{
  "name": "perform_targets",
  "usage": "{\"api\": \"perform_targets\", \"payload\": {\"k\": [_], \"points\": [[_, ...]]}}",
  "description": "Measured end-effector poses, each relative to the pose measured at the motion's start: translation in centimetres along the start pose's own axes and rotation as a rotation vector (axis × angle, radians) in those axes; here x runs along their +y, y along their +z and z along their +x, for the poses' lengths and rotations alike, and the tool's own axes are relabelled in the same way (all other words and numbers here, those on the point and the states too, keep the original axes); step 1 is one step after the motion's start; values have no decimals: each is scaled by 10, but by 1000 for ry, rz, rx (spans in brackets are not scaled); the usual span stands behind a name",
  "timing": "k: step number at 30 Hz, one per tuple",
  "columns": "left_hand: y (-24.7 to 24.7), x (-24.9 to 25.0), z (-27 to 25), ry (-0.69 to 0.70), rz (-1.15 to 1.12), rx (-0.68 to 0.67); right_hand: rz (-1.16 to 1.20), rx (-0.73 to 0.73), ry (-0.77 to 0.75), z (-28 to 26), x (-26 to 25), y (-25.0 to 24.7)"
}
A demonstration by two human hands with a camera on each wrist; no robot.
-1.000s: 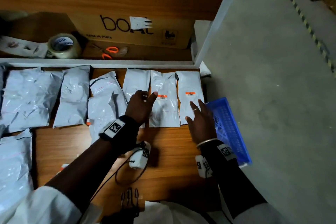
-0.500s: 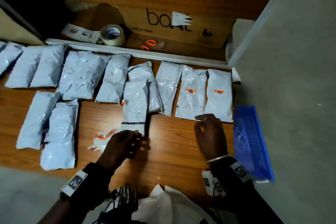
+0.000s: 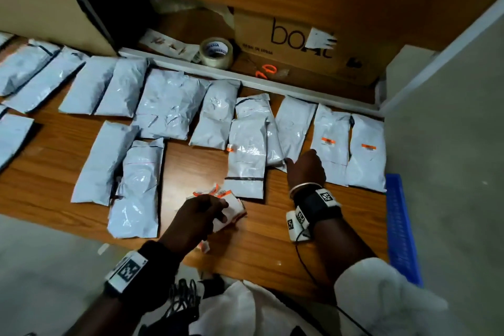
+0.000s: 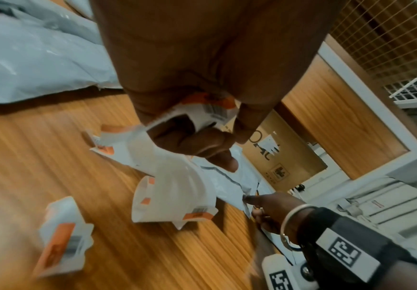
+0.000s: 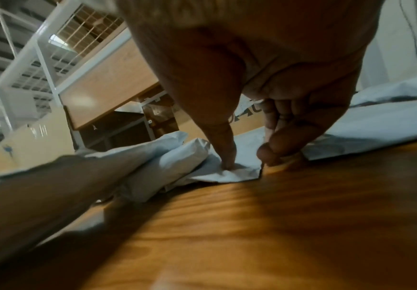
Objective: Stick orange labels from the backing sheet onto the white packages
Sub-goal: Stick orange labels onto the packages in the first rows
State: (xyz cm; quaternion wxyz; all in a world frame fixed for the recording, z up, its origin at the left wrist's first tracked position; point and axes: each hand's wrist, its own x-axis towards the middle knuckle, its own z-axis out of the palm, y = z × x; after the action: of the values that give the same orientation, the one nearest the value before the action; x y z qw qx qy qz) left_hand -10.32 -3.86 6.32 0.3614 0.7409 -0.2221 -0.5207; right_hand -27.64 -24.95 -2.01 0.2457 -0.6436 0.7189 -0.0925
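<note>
White packages (image 3: pixel 163 102) lie in rows across the wooden table (image 3: pixel 259 243) from nine to two o'clock. At six, the left hand (image 3: pixel 196 222) pinches the backing sheet (image 4: pixel 175 184) of orange labels. The right hand (image 3: pixel 306 169) presses a thumb onto an unlabelled package (image 3: pixel 293 128), fingers curled. At three: blue crate (image 3: pixel 401 229), grey floor (image 3: pixel 450 161)

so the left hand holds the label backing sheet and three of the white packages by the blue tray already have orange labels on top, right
Not three: the head view shows two labelled white plastic packages beside the blue plastic tray. The left hand does hold the white backing sheet.
</note>
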Motion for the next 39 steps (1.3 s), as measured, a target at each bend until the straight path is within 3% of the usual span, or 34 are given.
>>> {"api": "perform_targets", "payload": {"k": [8,11,18,22,25,29,32,35,39], "points": [[-34,12,24,-27,127,-186,-43,164,13,-9,-18,4],[-43,14,32,41,218,-196,71,284,-29,-12,-25,-3],[-59,26,41,122,118,-269,337,516,-40,-32,-33,-44],[-62,29,44,143,94,-324,452,611,-52,-61,-11,-74],[-61,28,46,200,138,-385,581,584,19,-94,18,-87],[-56,25,44,267,143,-462,702,391,319,-138,76,-73],[-43,25,39,226,65,-519,834,277,469,-165,109,-50],[-25,25,31,174,-5,-543,655,217,468,-172,136,-30],[3,28,20,173,68,-523,408,106,293,-169,147,-31]]}}
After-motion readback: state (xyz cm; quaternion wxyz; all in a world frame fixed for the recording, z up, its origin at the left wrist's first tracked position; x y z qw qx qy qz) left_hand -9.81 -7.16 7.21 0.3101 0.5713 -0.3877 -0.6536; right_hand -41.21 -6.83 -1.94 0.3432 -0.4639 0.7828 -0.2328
